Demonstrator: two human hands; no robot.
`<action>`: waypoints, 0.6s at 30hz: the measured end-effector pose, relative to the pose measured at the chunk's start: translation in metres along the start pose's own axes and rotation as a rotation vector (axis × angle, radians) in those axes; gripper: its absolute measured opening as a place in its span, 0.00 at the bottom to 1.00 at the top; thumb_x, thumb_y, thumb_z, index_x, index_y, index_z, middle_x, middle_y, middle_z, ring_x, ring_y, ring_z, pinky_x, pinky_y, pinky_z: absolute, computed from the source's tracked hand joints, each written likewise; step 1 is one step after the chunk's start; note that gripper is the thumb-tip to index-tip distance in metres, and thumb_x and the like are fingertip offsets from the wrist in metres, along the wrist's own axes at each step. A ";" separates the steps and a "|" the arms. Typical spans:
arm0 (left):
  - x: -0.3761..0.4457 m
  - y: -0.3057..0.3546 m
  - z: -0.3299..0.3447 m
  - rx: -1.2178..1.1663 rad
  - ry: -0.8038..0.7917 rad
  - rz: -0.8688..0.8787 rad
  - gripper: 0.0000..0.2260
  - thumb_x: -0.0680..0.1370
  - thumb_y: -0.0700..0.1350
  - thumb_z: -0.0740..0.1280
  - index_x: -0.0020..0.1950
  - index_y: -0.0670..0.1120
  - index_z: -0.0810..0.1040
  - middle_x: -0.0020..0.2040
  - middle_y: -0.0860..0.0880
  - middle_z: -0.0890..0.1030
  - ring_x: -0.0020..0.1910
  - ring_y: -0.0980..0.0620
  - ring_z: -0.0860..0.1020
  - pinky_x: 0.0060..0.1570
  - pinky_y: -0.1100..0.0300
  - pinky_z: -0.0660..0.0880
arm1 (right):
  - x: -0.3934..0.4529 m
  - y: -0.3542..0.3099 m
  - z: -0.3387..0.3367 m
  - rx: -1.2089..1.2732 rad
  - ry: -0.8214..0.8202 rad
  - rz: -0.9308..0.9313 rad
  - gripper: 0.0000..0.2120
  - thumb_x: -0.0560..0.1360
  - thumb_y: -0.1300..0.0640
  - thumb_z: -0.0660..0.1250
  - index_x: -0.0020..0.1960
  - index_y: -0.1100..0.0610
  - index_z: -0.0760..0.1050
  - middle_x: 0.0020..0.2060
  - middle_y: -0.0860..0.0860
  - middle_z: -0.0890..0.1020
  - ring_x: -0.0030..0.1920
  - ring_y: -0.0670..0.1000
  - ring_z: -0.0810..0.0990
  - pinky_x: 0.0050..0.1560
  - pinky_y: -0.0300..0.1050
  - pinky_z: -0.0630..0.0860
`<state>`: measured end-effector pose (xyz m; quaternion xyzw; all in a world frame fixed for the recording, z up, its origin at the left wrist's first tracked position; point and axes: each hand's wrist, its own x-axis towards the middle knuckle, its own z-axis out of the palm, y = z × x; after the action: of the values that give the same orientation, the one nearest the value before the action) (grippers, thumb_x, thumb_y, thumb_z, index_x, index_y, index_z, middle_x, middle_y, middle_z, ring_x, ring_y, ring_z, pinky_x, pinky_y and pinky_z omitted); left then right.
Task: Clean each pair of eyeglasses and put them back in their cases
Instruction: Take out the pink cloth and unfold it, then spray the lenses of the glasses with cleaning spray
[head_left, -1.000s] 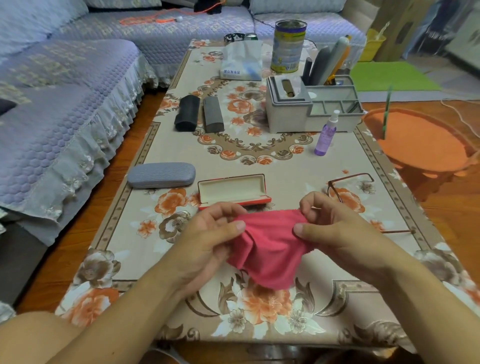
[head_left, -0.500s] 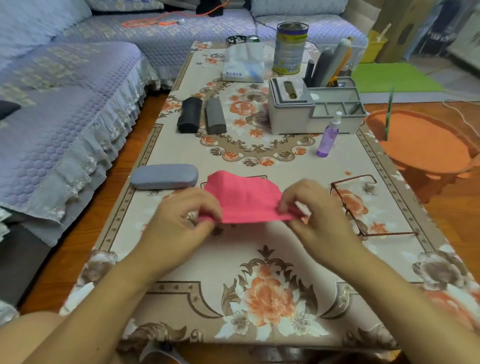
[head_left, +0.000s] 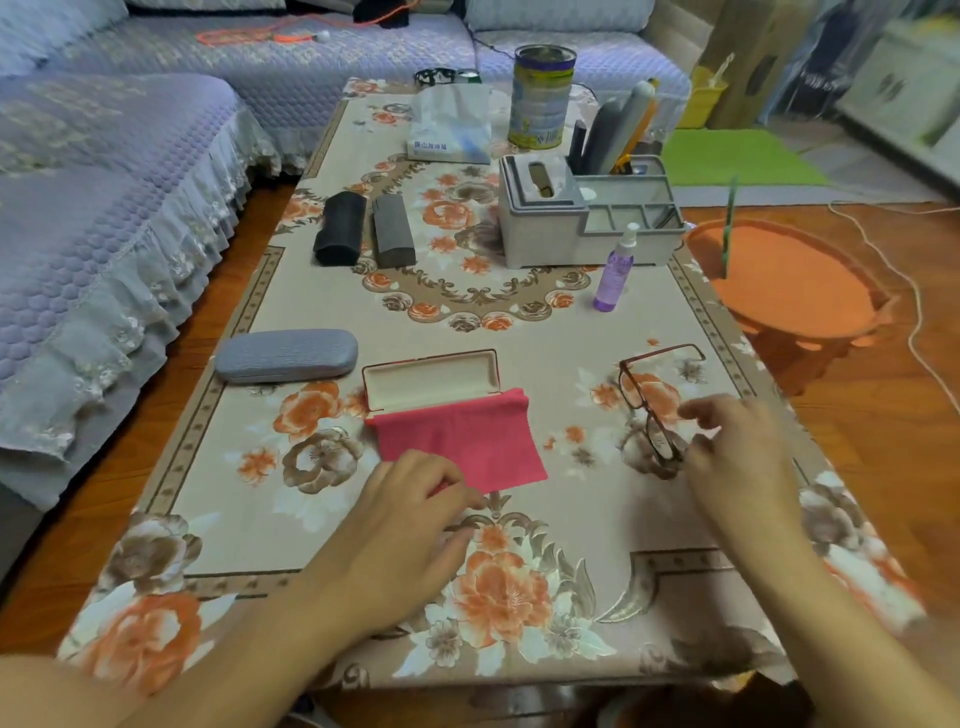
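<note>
At centre-right of the frame the right hand (head_left: 727, 441), fingers parted and apparently not yet gripping, nears the eyeglasses (head_left: 652, 402), risking lens smudges, while the left hand (head_left: 410, 512) pinches the pink cloth (head_left: 460, 441).

Two bare forearms in shot, no sleeves showing, left hand (head_left: 400, 525) and right hand (head_left: 737, 452) ungloved, no rings or watch visible
</note>
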<state>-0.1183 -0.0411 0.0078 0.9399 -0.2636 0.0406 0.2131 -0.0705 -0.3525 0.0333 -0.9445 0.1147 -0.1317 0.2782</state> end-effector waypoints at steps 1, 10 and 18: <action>0.000 0.001 0.002 0.006 0.005 0.008 0.11 0.79 0.53 0.62 0.58 0.54 0.80 0.53 0.58 0.74 0.56 0.56 0.71 0.54 0.58 0.69 | 0.005 0.013 -0.007 -0.040 -0.028 0.070 0.17 0.72 0.70 0.66 0.58 0.57 0.80 0.55 0.56 0.75 0.53 0.58 0.75 0.46 0.47 0.65; 0.012 0.009 0.004 -0.112 0.124 0.005 0.09 0.81 0.49 0.62 0.56 0.53 0.81 0.51 0.60 0.76 0.53 0.56 0.73 0.50 0.51 0.75 | -0.005 0.025 -0.012 -0.142 -0.115 -0.313 0.08 0.73 0.62 0.76 0.51 0.53 0.85 0.42 0.47 0.81 0.41 0.55 0.81 0.38 0.49 0.77; 0.018 0.049 -0.012 -0.271 0.428 0.144 0.13 0.82 0.51 0.68 0.62 0.45 0.83 0.52 0.51 0.81 0.52 0.51 0.78 0.50 0.52 0.75 | -0.035 -0.076 -0.045 -0.474 -0.310 -0.842 0.09 0.71 0.59 0.76 0.47 0.47 0.81 0.34 0.46 0.75 0.29 0.55 0.76 0.26 0.45 0.72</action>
<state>-0.1274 -0.0824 0.0407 0.8516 -0.2816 0.2180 0.3848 -0.1066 -0.3024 0.1058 -0.9544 -0.2920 -0.0613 -0.0072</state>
